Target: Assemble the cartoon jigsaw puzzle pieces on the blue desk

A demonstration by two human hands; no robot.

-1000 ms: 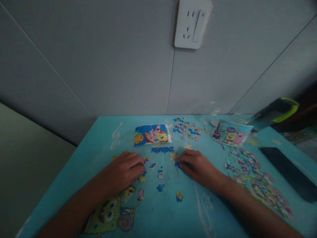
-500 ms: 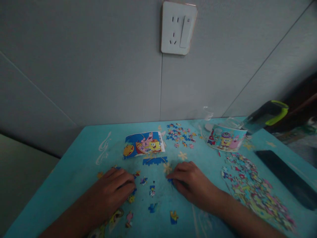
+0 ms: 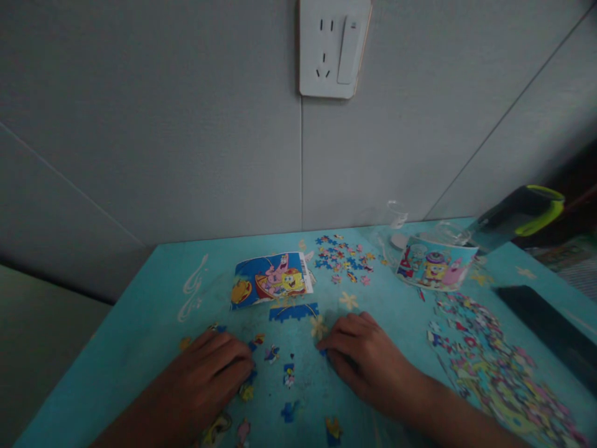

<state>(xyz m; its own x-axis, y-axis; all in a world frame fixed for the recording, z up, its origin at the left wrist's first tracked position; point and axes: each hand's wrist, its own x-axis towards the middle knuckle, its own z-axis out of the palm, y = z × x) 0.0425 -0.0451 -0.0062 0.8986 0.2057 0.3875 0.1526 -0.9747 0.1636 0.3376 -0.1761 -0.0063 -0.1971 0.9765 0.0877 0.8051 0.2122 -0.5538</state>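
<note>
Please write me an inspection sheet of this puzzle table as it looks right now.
Surface: turquoise table, printed cartoon motifs.
Job's things: loose puzzle pieces between the hands; joined blue strip; picture card.
Clutter: small piece cluster; large piece heap; second card; clear bag; dark flat object.
Grippers: left hand and right hand palm-down on pieces.
Cables: nothing seen.
Surroundings: grey wall, wall socket; green-rimmed container.
</note>
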